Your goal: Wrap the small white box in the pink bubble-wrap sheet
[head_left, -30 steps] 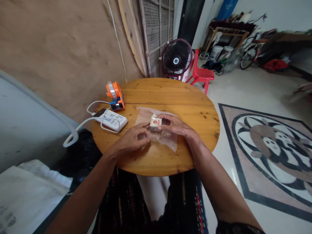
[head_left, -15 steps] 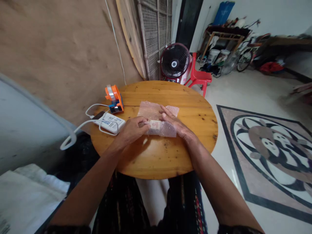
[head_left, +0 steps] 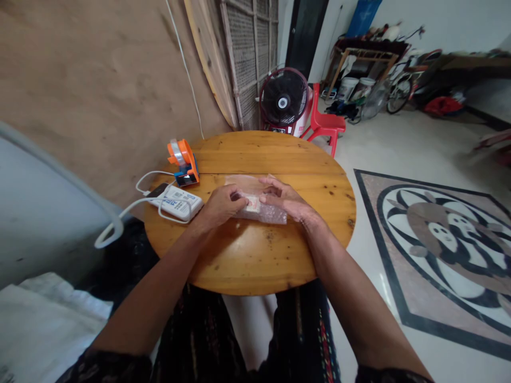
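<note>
On the round wooden table lies a sheet of bubble wrap, partly folded around a small pale block with reddish marks. My left hand grips the left side of the wrap, thumb and fingers curled onto its edge beside the block. From the right, my right hand curls over the wrap with its thumb near the block and its fingers at the far fold. Both hands partly cover the wrap, and the block's ends are hidden.
An orange and blue tape dispenser stands at the table's left. In front of it lies a white power bank with a white cable. Behind the wooden table are a fan and a red chair.
My right hand has gone from lying flat with outstretched fingers to curling around the wrap. The wrap's far part has been drawn up and folded nearer the block.
</note>
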`<state>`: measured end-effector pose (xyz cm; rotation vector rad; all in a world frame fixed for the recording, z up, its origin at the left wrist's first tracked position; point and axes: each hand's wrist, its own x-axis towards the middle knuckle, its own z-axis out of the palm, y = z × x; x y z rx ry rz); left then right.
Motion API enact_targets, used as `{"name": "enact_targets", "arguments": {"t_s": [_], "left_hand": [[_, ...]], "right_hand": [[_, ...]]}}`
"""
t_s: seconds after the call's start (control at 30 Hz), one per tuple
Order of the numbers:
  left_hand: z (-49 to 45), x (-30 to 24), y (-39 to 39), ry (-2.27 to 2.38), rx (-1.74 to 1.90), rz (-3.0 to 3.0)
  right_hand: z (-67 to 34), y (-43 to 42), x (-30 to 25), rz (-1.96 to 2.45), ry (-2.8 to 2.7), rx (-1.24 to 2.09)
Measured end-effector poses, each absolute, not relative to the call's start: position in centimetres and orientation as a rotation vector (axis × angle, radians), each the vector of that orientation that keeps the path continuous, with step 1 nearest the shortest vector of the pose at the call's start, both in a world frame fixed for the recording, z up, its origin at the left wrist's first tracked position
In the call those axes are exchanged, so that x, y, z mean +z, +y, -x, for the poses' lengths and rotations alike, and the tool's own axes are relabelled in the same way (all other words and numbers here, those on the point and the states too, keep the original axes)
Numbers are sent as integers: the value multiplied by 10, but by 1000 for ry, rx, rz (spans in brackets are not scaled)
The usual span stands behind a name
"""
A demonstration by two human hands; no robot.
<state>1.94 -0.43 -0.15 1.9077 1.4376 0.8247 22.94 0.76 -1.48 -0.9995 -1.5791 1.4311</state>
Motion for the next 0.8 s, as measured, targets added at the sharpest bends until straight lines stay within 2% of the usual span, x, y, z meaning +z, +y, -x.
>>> {"name": "enact_targets", "arguments": {"t_s": [0.43, 0.8], "left_hand": [[-19, -5, -3, 1426, 888, -1751], [-20, -13, 1, 1321, 913, -1703]], "right_hand": [[-221, 13, -30, 1067, -1490, 1217], [-221, 19, -39, 969, -1704, 1049]]}}
